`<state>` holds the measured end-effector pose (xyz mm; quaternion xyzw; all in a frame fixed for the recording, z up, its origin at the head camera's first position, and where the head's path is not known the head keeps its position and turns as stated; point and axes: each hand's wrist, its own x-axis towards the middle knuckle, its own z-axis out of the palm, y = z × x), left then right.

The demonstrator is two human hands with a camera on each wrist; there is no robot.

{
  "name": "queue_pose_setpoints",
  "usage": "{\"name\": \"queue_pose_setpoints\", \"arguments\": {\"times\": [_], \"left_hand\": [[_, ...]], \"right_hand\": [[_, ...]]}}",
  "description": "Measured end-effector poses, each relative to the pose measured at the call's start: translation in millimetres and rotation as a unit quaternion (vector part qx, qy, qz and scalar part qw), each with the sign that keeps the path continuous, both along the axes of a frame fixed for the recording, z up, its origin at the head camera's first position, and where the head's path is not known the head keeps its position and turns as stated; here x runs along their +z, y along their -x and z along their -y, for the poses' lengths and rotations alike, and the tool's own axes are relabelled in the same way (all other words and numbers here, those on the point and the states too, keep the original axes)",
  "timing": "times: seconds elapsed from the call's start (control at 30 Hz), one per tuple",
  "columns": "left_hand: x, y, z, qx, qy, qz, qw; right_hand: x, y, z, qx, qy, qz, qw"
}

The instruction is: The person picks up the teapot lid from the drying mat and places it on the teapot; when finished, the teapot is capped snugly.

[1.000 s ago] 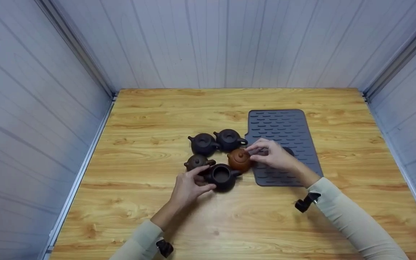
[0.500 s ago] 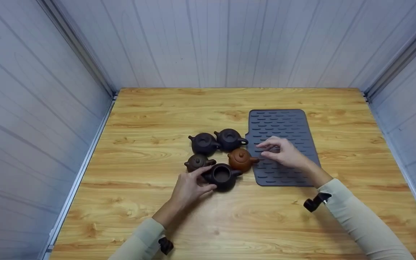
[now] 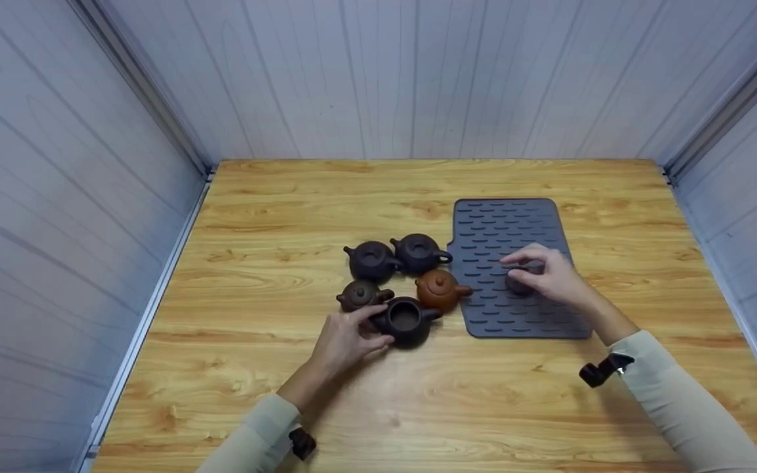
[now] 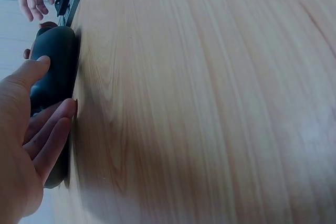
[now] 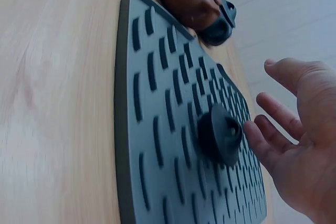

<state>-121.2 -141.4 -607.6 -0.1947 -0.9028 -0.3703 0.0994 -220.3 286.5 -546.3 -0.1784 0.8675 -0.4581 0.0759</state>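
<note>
The dark lidless teapot (image 3: 414,335) stands on the table, its round opening facing up. My left hand (image 3: 345,341) holds it at the spout side, thumb on the body and fingers by the spout; the left wrist view shows the teapot body (image 4: 60,51) beside the thumb. Over the grey ridged mat (image 3: 497,223) hovers my right hand (image 3: 552,279), fingers loosely bent around a small dark teapot lid (image 3: 516,286). In the right wrist view the lid (image 5: 220,135) rests on the mat, knob up, apart from the fingertips.
An orange-brown teapot (image 3: 436,289) stands against the lidless one, its handle over the mat's left edge. Two black teapots (image 3: 370,263) stand behind, and a small dark brown teapot (image 3: 357,295) sits at the left. Pale panel walls enclose the table.
My right hand has left the orange-brown teapot's side and moved right, over the lid on the mat. The left hand stays at the lidless teapot.
</note>
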Motion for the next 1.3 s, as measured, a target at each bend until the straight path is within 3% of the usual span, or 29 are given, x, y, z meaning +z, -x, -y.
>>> {"name": "queue_pose_setpoints", "arguments": {"times": [0.1,0.17,0.2,0.3,0.33,0.43,0.67,0.77,0.9,1.1,1.17,1.3], "left_hand": [[8.4,-2.0,-1.8,0.005,0.005,0.016,0.9998],[7.5,-1.4,-1.4,0.007,0.009,0.015,0.9998],[13.0,-2.7,-2.9,0.009,0.011,0.024,0.9996],[13.2,-2.2,-3.3,0.015,0.019,0.036,0.9991],[11.4,-1.4,-3.1,0.015,0.02,0.037,0.999],[-7.5,4.9,-0.5,0.017,0.021,0.041,0.9988],[-11.8,5.8,0.7,0.008,0.003,0.064,0.9979],[-26.8,10.2,4.8,0.0,0.004,0.051,0.9987],[-18.8,7.7,5.1,-0.014,-0.004,0.041,0.999],[-20.5,8.8,4.6,-0.002,-0.008,0.061,0.9981],[-21.1,8.8,4.1,-0.005,-0.007,0.046,0.9989],[-2.0,3.3,0.8,-0.008,-0.006,0.046,0.9989]], "right_hand": [[0.2,-0.2,-7,-0.011,0.008,-0.002,0.9999],[-0.2,-0.6,-12,-0.015,0.007,-0.001,0.9999],[-0.9,-0.7,-14,-0.015,0.004,-0.001,0.9999],[-3.8,-0.5,-20,-0.014,-0.01,-0.008,0.9998],[-4.7,-0.6,-21,-0.015,-0.015,-0.008,0.9997],[-7.2,-1.4,-25,-0.019,-0.029,-0.01,0.9994],[-17.4,-3.7,-30,-0.021,-0.031,0.003,0.9993],[-22.1,-4.3,-31,-0.023,-0.025,0.003,0.9994],[-27.7,-4.3,-31,-0.031,-0.022,0.0,0.9993],[-35.5,-3.5,-28,-0.045,-0.011,-0.01,0.9989],[-36.9,-3.7,-28,-0.052,-0.009,-0.01,0.9985],[-38.4,-4.6,-29,-0.059,-0.01,-0.003,0.9982]]}}
